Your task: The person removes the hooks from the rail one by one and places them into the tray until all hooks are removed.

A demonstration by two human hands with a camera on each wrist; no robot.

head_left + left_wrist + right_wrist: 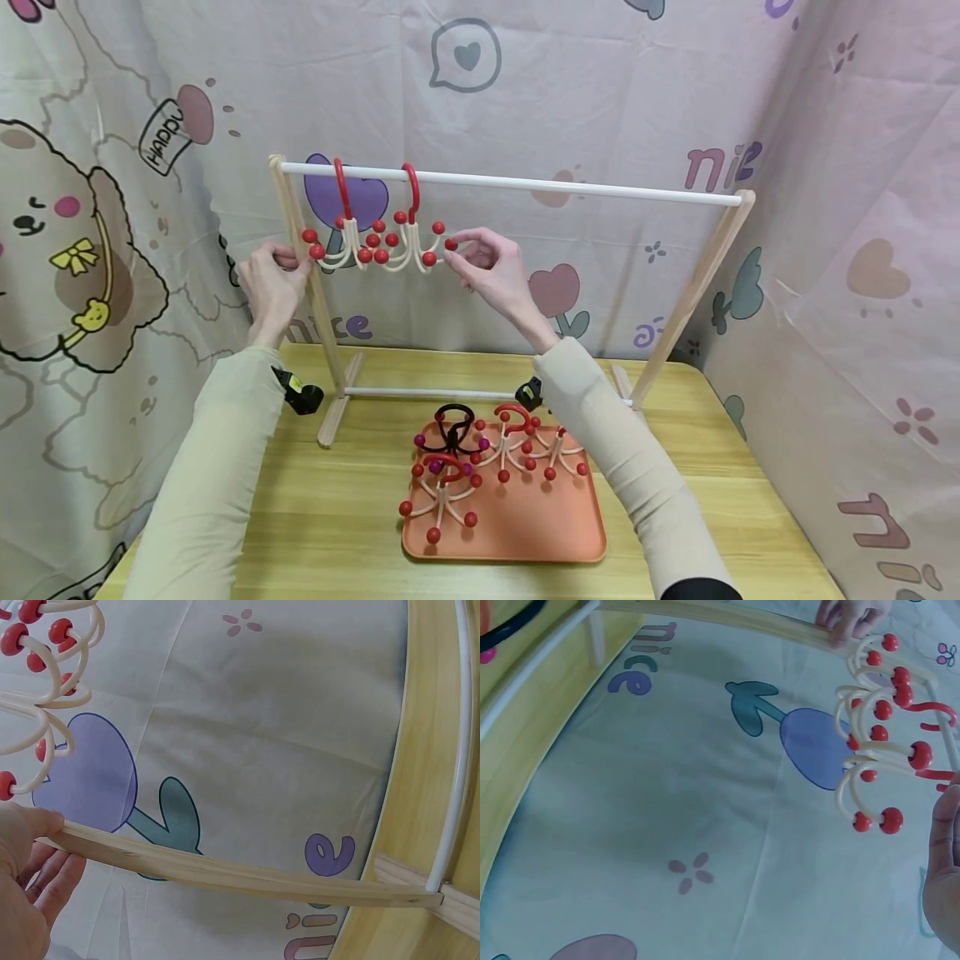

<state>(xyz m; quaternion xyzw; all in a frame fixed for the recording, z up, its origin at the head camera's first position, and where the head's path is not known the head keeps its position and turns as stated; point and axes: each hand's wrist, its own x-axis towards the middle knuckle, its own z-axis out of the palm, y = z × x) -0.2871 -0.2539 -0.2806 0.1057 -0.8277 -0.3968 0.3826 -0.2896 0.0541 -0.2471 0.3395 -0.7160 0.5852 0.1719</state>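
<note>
Two cream claw hangers with red hooks and red ball tips hang side by side on the white top bar (480, 178) of a wooden rack. My right hand (491, 267) has thumb and forefinger at a red ball of the inner hanger (412, 237), pinching it; in the right wrist view its fingertips are cut off at the edge. The outer hanger (349, 237) hangs closest to the left post (225, 874). That post is gripped near its upper part by my left hand (273, 283), thumb on one side and fingers on the other.
An orange tray (525, 525) on the wooden table (330, 517) bears several more claw hangers, among them a black one (452, 437) with purple balls. The rack's right post (693, 296) stands beyond my right forearm. A printed curtain (480, 108) closes in the back and sides.
</note>
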